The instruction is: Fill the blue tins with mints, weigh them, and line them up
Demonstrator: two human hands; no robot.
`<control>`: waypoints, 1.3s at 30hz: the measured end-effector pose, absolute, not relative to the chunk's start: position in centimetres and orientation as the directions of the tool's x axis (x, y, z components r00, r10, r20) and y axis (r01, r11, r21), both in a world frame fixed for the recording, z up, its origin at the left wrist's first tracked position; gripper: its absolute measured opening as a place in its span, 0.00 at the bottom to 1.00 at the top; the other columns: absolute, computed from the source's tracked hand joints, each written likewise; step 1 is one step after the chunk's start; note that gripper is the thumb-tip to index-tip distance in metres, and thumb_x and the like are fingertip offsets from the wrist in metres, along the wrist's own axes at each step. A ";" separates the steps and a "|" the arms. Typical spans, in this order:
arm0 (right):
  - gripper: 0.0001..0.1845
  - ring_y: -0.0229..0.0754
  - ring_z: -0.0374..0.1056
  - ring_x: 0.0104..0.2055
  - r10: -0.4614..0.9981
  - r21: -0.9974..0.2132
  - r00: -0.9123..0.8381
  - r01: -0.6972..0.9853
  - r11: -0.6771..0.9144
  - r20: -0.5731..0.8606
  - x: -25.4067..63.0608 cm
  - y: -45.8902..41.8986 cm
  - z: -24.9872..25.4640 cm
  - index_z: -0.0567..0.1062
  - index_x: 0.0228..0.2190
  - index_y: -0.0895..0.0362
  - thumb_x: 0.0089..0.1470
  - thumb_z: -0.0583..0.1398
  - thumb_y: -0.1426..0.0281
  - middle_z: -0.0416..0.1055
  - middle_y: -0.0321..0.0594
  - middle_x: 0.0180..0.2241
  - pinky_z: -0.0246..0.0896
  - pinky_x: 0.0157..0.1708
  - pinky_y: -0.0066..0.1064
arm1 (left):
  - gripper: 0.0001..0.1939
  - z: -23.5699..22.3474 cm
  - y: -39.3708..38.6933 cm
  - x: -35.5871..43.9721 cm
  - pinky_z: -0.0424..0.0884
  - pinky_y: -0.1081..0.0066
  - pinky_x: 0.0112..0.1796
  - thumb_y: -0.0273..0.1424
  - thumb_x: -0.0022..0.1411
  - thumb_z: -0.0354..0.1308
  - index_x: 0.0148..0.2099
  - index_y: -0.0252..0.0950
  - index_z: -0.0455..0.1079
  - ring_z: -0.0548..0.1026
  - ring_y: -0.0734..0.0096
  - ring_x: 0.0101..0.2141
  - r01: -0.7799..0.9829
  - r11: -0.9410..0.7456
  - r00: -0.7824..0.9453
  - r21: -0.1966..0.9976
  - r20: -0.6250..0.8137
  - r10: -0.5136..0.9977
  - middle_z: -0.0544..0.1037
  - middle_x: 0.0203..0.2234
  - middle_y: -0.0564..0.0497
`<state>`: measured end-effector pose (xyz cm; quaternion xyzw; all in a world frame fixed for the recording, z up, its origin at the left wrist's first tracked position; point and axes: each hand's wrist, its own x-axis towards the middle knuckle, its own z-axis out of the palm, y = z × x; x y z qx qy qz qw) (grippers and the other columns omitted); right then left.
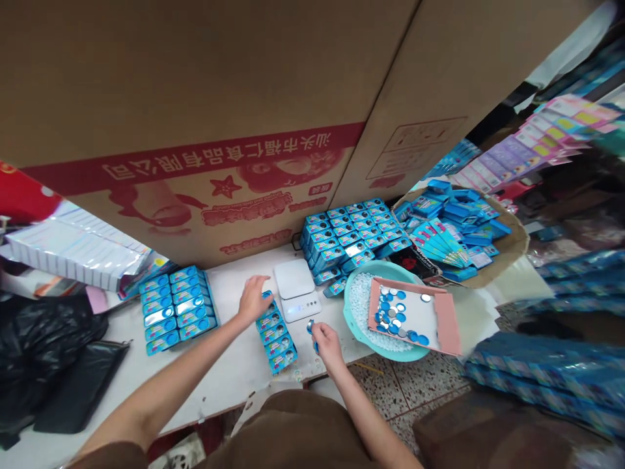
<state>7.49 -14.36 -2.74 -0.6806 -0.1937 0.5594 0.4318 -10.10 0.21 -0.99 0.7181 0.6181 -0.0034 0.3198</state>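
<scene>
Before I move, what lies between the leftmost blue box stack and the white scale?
In the head view: bare white tabletop, then the left hand at the far end of the narrow row of blue boxes, beside the scale.

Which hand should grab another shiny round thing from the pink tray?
Probably the right hand: it's nearer the pink tray. The left hand is farther away, by the row of blue boxes.

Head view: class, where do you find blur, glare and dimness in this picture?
In the head view, the pink and purple packs and the stacked blue packs at far right look smeared; white glare crosses some packs in the left block; the carton's upper part is dim.
</scene>
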 end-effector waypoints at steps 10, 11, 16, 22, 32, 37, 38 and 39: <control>0.17 0.35 0.52 0.23 0.912 -0.891 0.180 0.211 -0.402 -0.368 6.4 -14.0 -3.1 0.64 0.18 0.55 0.47 0.56 0.56 0.57 0.28 0.17 0.48 0.26 0.25 | 0.18 -1.7 -11.1 -6.9 0.71 0.70 0.38 0.39 0.58 0.52 0.48 0.38 0.71 0.74 0.69 0.35 0.445 0.362 0.291 0.819 -0.515 0.806 0.77 0.36 0.48; 0.18 0.35 0.52 0.23 0.917 -0.887 0.149 0.236 -0.397 -0.371 6.5 -14.1 -3.2 0.63 0.17 0.55 0.48 0.57 0.56 0.57 0.28 0.17 0.48 0.26 0.25 | 0.18 -2.1 -10.8 -7.5 0.71 0.69 0.39 0.37 0.59 0.50 0.48 0.37 0.71 0.74 0.69 0.35 0.445 0.381 0.275 0.810 -0.529 0.803 0.77 0.36 0.48; 0.19 0.35 0.53 0.23 0.910 -0.868 0.137 0.274 -0.415 -0.392 6.8 -15.0 -4.1 0.63 0.16 0.55 0.47 0.57 0.55 0.57 0.28 0.17 0.49 0.27 0.25 | 0.15 -3.1 -7.1 -10.7 0.70 0.71 0.41 0.31 0.59 0.50 0.46 0.39 0.72 0.74 0.71 0.37 0.672 0.260 0.067 0.693 -0.407 0.911 0.76 0.39 0.50; 0.18 0.36 0.56 0.23 0.913 -0.837 0.211 0.366 -0.405 -0.350 6.3 -13.9 -5.3 0.65 0.16 0.54 0.48 0.55 0.56 0.61 0.31 0.17 0.51 0.27 0.26 | 0.07 -3.8 -3.3 -11.1 0.68 0.74 0.38 0.27 0.55 0.55 0.36 0.39 0.73 0.74 0.71 0.34 0.833 0.129 0.116 0.538 -0.398 0.910 0.76 0.30 0.53; 0.05 0.37 0.65 0.27 0.922 -0.755 0.066 0.554 -0.351 -0.381 4.6 -8.9 -5.8 0.72 0.29 0.53 0.48 0.57 0.69 0.70 0.32 0.23 0.53 0.29 0.24 | 0.02 -4.4 -2.0 -10.3 0.64 0.70 0.44 0.30 0.51 0.61 0.30 0.39 0.72 0.68 0.66 0.42 0.887 0.057 0.136 0.459 -0.375 0.917 0.72 0.35 0.51; 0.07 0.37 0.65 0.27 0.895 -0.685 0.024 0.635 -0.358 -0.445 3.9 -8.4 -6.2 0.69 0.33 0.52 0.48 0.59 0.70 0.69 0.30 0.23 0.50 0.27 0.24 | 0.11 -4.5 -2.4 -10.3 0.61 0.64 0.45 0.33 0.50 0.62 0.38 0.41 0.69 0.64 0.61 0.45 0.924 0.029 0.093 0.380 -0.296 0.951 0.69 0.40 0.49; 0.07 0.37 0.65 0.28 0.888 -0.664 0.032 0.651 -0.367 -0.458 3.8 -8.3 -6.3 0.69 0.33 0.53 0.48 0.60 0.70 0.69 0.31 0.24 0.50 0.27 0.24 | 0.13 -4.6 -2.5 -10.3 0.61 0.64 0.45 0.33 0.50 0.62 0.40 0.41 0.68 0.64 0.60 0.46 0.926 0.030 0.085 0.376 -0.286 0.954 0.69 0.41 0.48; 0.07 0.37 0.65 0.29 0.881 -0.643 0.043 0.667 -0.377 -0.471 3.6 -8.1 -6.4 0.69 0.33 0.53 0.48 0.60 0.69 0.70 0.31 0.25 0.49 0.27 0.24 | 0.16 -4.6 -2.6 -10.3 0.60 0.64 0.46 0.34 0.50 0.62 0.43 0.42 0.67 0.63 0.59 0.47 0.927 0.037 0.073 0.372 -0.279 0.957 0.68 0.43 0.48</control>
